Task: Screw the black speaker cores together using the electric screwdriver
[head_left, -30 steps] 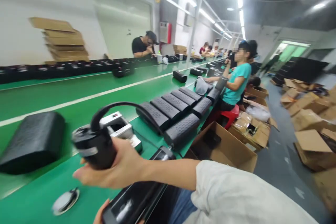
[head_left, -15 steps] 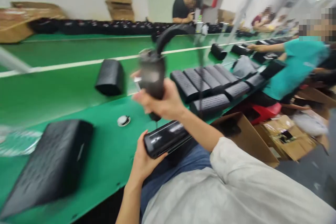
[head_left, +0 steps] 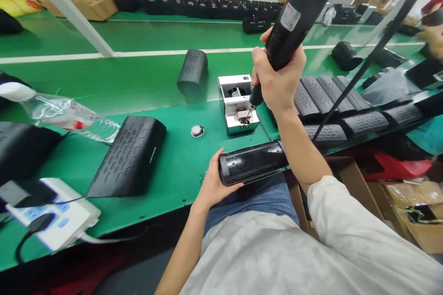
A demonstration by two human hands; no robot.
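My left hand (head_left: 216, 182) cradles a black cylindrical speaker body (head_left: 252, 162) with a perforated mesh section, lying across my lap. My right hand (head_left: 278, 78) is closed around a black electric screwdriver (head_left: 294, 18), held tilted with its bit pointing down. The bit reaches into a small silver screw feeder (head_left: 238, 103) on the green bench (head_left: 173, 207). My fingers hide the lower part of the screwdriver. A black power cord (head_left: 374, 50) runs from the screwdriver's top end down to the bench at the right.
Black ribbed speaker housings (head_left: 325, 101) lie in a row to the right, with another (head_left: 128, 156) at left. A plastic water bottle (head_left: 65, 117) and a white power strip (head_left: 51, 207) sit at left. A co-worker's hand (head_left: 432, 37) shows at the upper right edge.
My right hand has brought the screwdriver down to the screw feeder. The view has swung down and left, and the speaker body stays in my left hand.
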